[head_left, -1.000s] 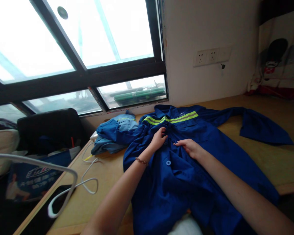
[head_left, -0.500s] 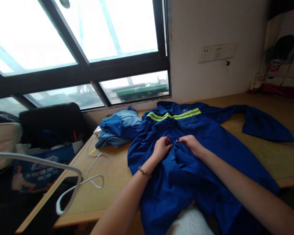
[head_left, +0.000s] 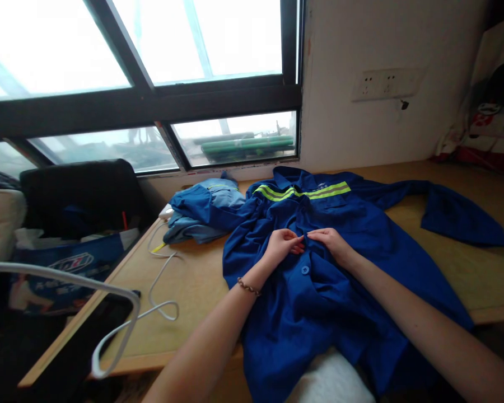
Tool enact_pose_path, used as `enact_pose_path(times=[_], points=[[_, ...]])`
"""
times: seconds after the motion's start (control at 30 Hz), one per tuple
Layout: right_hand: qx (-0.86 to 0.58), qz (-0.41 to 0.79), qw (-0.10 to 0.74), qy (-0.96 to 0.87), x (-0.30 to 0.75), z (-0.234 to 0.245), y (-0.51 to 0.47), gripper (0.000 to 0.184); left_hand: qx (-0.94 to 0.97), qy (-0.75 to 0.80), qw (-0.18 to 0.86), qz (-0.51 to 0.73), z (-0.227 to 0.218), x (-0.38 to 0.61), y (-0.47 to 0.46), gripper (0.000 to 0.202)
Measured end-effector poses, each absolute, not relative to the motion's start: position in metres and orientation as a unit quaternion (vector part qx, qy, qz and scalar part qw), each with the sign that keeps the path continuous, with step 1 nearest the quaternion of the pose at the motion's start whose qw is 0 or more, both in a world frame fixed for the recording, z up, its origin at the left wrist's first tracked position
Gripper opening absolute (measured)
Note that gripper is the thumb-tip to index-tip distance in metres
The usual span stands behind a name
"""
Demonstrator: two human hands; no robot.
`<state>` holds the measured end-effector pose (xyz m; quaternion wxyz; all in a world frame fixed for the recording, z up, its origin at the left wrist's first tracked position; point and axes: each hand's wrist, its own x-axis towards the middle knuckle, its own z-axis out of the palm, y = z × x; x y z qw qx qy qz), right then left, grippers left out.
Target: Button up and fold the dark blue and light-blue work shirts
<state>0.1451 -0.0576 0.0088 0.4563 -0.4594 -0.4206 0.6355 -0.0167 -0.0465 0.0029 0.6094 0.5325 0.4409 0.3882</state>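
A dark blue work jacket [head_left: 373, 246] with a yellow-and-grey reflective stripe [head_left: 330, 191] lies front up, its lower part hanging over the table's near edge. My left hand [head_left: 284, 246] pinches the front placket near the middle of the jacket. Close beside it, my right hand [head_left: 328, 242] pinches the same front edge, fingertips almost meeting those of the left. What sits between the fingertips, cloth or a button, is too small to make out. Just below the hands a blue button [head_left: 305, 270] shows on the placket.
Folded blue garments [head_left: 208, 204] lie left of the jacket on the wooden table [head_left: 193, 291]. A white cable [head_left: 128, 296] loops over the table's left edge. Behind are a window and a wall socket [head_left: 386, 84]. A black chair [head_left: 82, 196] and a blue bag [head_left: 63, 268] stand left.
Both hands still pinch the placket; the left fingers have turned inward, nearer the right fingertips. The view has shifted slightly, and the jacket sits a little further right in it.
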Motion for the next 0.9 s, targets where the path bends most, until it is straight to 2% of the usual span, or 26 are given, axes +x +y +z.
enact_pose_path(times=[0.27, 0.4, 0.63, 0.8, 0.9], points=[[-0.421, 0.711, 0.426, -0.369, 0.155, 0.009, -0.051, 0.014, 0.466, 0.383, 0.68, 0.416, 0.004, -0.016, -0.049, 0.026], [-0.404, 0.706, 0.431, -0.391, 0.157, 0.008, -0.051, 0.014, 0.461, 0.381, 0.683, 0.42, 0.003, -0.016, -0.049, 0.024], [-0.443, 0.606, 0.442, -0.49, 0.156, 0.002, -0.052, 0.028, 0.471, 0.388, 0.675, 0.415, 0.003, -0.014, -0.05, 0.024], [-0.481, 0.471, 0.471, -0.57, 0.156, 0.001, -0.053, 0.028, 0.477, 0.386, 0.672, 0.414, 0.001, -0.013, -0.049, 0.024], [-0.49, 0.441, 0.466, -0.59, 0.158, 0.0, -0.051, 0.028, 0.48, 0.386, 0.67, 0.414, -0.001, -0.013, -0.049, 0.024]])
